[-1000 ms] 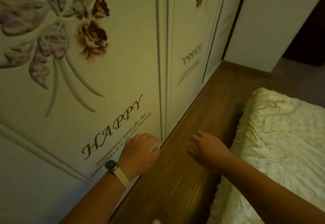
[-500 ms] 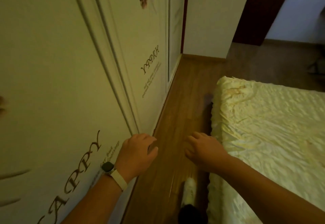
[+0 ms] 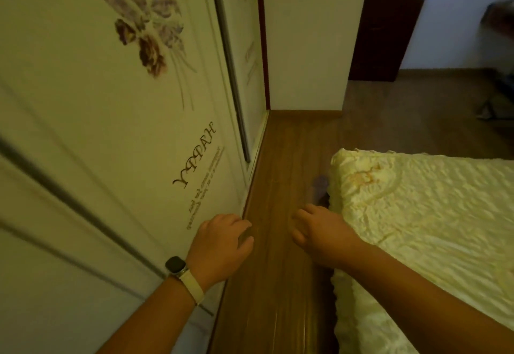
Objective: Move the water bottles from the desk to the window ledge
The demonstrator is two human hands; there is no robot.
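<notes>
**Both hands empty beside the wardrobe**

Head view: You are holding your left hand out low in front of you, just beside the bottom of the wardrobe door, with its back facing up. Its fingers are hanging loosely curled and gripping nothing. A dark-faced watch on a pale band is sitting on that wrist.

Your right hand is hovering near the left one, over the strip of brown wooden floor. Its fingers are bending downward in a relaxed curl, and they are carrying nothing either. A gap of floor is showing between the two hands.

The cream wardrobe door is showing printed purple and brown flowers and the word HAPPY in mirrored letters. On your right, a bed under a crinkled pale yellow cover is lying along the floor strip, and your right forearm is crossing its near edge. Ahead, a white wall is meeting a dark door frame.

A faint purplish blur is sitting by the bed's corner, too smeared to identify. This view is not showing the water bottles, so you cannot tell their look or their place.
</notes>
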